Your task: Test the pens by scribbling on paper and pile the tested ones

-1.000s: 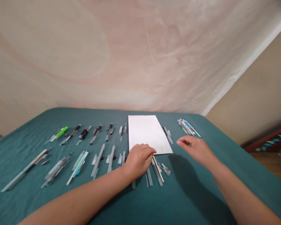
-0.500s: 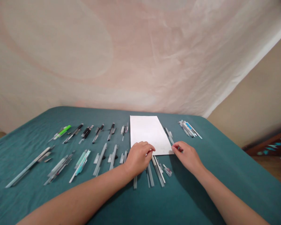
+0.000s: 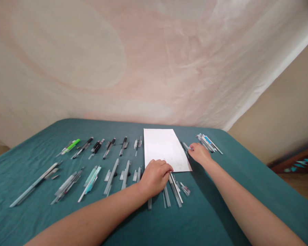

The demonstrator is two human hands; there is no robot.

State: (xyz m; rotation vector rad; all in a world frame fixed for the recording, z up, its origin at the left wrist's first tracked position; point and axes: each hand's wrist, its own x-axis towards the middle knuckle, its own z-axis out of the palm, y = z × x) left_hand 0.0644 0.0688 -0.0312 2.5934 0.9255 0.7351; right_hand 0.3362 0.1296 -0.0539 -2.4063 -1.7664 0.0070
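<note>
Here's the right hand (image 3: 200, 153), out past the right edge of the white paper sheet (image 3: 164, 148), thumb and fingertips pinched on the near end of a clear plastic pen piece (image 3: 186, 146); cap or barrel, it's too small and blurred to say. The left hand (image 3: 155, 175), well apart from it, curls over the sheet's near edge, and I can't tell whether it grips anything. Loose pen parts (image 3: 175, 188) lie just on the near side of that left hand, and a bundle of pens (image 3: 209, 143) sits beyond the right. Good handling here, I'd judge, means a light fingertip pinch, lifting clear of the dark stick (image 3: 184, 149) alongside, with the sheet undisturbed. And the change: half a second ago that right hand was down at the sheet's near right corner; now it's farther out, while the left has stayed put.
</note>
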